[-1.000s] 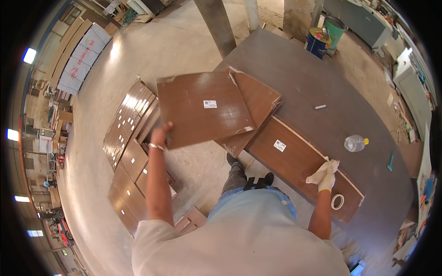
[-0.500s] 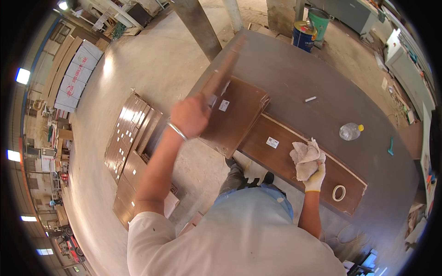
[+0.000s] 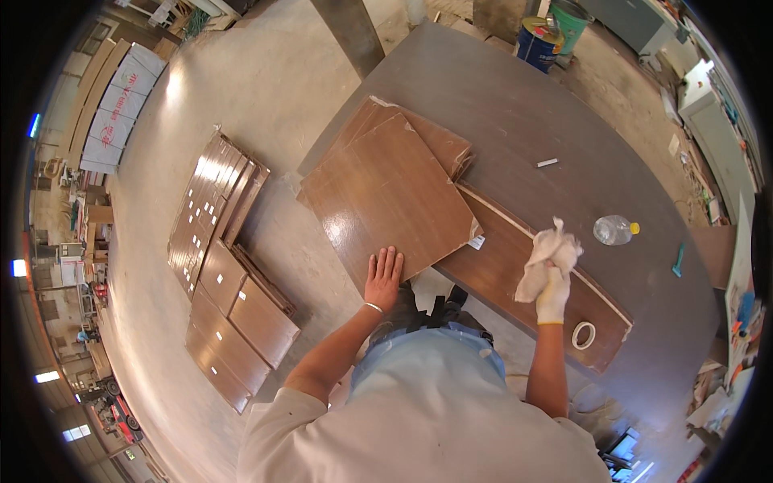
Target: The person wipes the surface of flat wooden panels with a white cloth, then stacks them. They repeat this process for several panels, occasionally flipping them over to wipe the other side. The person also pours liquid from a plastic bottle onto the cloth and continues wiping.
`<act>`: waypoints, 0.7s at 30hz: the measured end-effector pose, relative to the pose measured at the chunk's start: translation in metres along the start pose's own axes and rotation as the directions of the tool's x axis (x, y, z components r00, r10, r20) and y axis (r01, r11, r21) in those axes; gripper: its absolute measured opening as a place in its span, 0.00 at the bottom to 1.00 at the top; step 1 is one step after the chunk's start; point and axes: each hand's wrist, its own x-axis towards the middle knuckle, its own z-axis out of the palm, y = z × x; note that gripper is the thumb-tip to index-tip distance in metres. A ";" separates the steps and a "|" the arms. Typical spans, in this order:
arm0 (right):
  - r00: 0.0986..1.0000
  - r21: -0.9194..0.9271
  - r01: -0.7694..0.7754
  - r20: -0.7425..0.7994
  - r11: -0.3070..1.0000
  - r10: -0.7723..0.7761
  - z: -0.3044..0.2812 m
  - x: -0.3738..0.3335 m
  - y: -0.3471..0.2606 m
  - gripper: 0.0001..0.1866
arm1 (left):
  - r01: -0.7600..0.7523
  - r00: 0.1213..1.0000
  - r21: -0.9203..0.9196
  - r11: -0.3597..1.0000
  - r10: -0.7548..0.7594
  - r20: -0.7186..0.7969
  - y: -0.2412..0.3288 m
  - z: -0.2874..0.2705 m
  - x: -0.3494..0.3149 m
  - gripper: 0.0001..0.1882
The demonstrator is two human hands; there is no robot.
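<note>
My bare left hand lies with its fingers stretched over the near edge of a square brown wood panel; its thumb is out of sight. This panel lies askew on other brown panels at the table's near left side. In a pale glove, my right hand grips a crumpled whitish rag. The rag is held over a long brown board, whose label shows beside the square panel's corner. A cream tape roll lies on the board's right end.
On the dark table are a clear bottle with a yellow cap, a small white stick and a teal tool. Stacked brown panels stand on the floor at left. Buckets stand beyond the table.
The square panel, raised on edge and blurred before, now lies flat over the others. My left hand has come down to its near edge. My right hand and rag have moved slightly farther away.
</note>
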 end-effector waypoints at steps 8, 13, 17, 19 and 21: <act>0.477 -0.505 0.861 0.756 0.064 -0.449 0.234 -0.062 0.049 0.35 | 0.034 0.989 -0.334 0.942 -0.081 -0.126 -0.051 -0.034 0.029 0.42; 0.516 -0.566 0.819 0.796 -0.088 -0.318 0.269 -0.044 0.098 0.34 | 0.170 0.973 -0.315 0.934 -0.209 -0.095 -0.103 -0.035 0.084 0.42; 0.679 -0.819 0.531 0.565 -0.217 -0.468 0.314 0.057 0.064 0.36 | 0.148 0.987 -0.390 0.909 -0.161 -0.003 -0.110 -0.033 0.084 0.43; 0.713 -0.853 0.469 0.518 -0.227 -0.473 0.379 0.093 0.050 0.37 | 0.125 0.990 -0.385 0.914 -0.140 -0.009 -0.112 -0.034 0.082 0.43; 0.784 -0.855 0.504 0.511 -0.120 -0.353 0.456 0.097 0.051 0.39 | 0.111 0.993 -0.414 0.904 -0.117 0.011 -0.117 -0.037 0.083 0.43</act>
